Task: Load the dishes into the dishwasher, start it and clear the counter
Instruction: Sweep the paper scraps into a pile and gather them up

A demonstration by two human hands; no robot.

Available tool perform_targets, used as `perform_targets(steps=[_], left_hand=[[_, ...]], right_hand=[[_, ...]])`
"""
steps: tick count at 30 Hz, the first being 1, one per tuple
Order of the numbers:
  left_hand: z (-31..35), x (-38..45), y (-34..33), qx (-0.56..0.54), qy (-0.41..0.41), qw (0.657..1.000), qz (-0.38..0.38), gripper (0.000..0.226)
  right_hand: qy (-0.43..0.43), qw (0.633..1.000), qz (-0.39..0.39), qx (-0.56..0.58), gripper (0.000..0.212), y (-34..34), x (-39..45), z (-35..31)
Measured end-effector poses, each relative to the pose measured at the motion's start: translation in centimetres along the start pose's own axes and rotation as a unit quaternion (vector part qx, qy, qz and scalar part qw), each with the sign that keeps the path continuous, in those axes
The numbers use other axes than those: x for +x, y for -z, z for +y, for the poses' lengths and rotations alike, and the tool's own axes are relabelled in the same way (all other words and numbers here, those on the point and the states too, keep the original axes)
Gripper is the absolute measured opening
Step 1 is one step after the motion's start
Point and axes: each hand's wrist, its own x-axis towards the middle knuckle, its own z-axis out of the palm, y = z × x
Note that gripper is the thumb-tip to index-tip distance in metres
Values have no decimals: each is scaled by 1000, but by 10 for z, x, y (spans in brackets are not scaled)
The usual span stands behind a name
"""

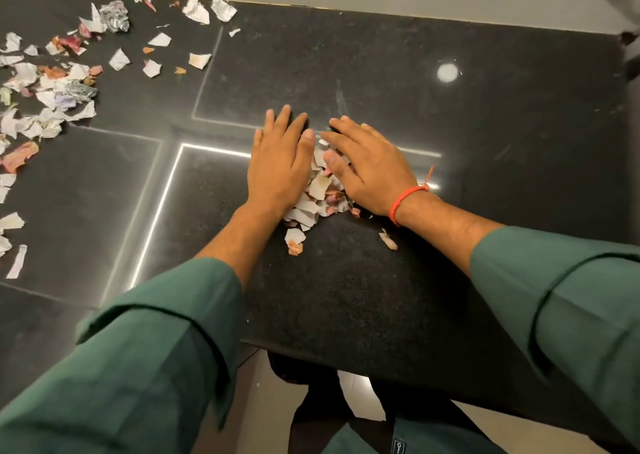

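- While scattered torn white and pink paper scraps [52,83] litter the far left of the black polished stone counter [485,124], they await gathering.
- Flat left hand [278,162] presses a small heap of paper bits [318,194] inward.
- Flat right hand [370,169] mirrors it, corralling the heap for scooping.

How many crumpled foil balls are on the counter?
2: one foil ball at far left, another foil ball nearer amid scraps. Others may hide among the paper.
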Motion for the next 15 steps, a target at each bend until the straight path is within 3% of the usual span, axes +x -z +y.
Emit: perform_targets(steps=[8, 12, 15], left_hand=[[15, -55, -6, -69, -67, 994, -47, 54], [14, -88, -6, -165, 3, 985, 44, 48], [16, -106, -14, -141, 53, 981, 120, 45]], right_hand=[[13, 998, -15, 54, 60, 4, -6, -3], [24, 997, -25, 62, 61, 2, -15, -8], [22, 996, -23, 89, 55, -5, -27, -20]])
